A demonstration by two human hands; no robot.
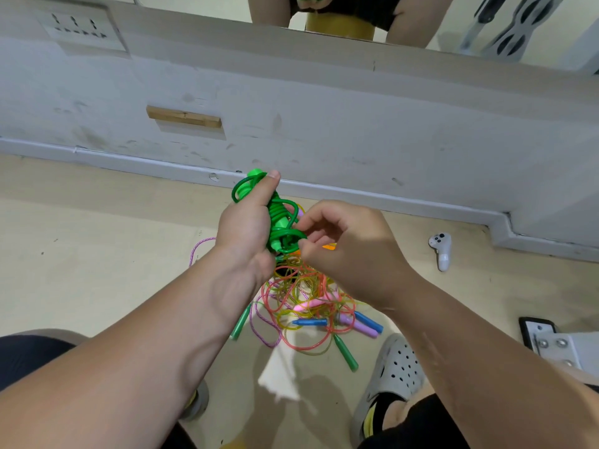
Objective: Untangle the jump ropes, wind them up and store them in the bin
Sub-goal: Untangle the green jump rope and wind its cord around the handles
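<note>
Coils of the green jump rope point(279, 218) wrap round its own handles at the centre of the frame. My left hand point(246, 222) grips that bundle, with the thumb lying straight up along it toward the top handle. My right hand point(343, 251), just right of it, has its fingers curled in and pinches a loose green loop at the bundle's lower end. Below both hands, in the lower centre, the tangled pile of ropes point(304, 303) lies on the beige floor point(97, 254): orange, yellow and purple cords with blue, pink, lilac and green handles among them. A white controller point(440, 251) lies on the floor at the right, well apart from the pile. My grey clog point(397, 367) stands at the lower right, near the pile.
</note>
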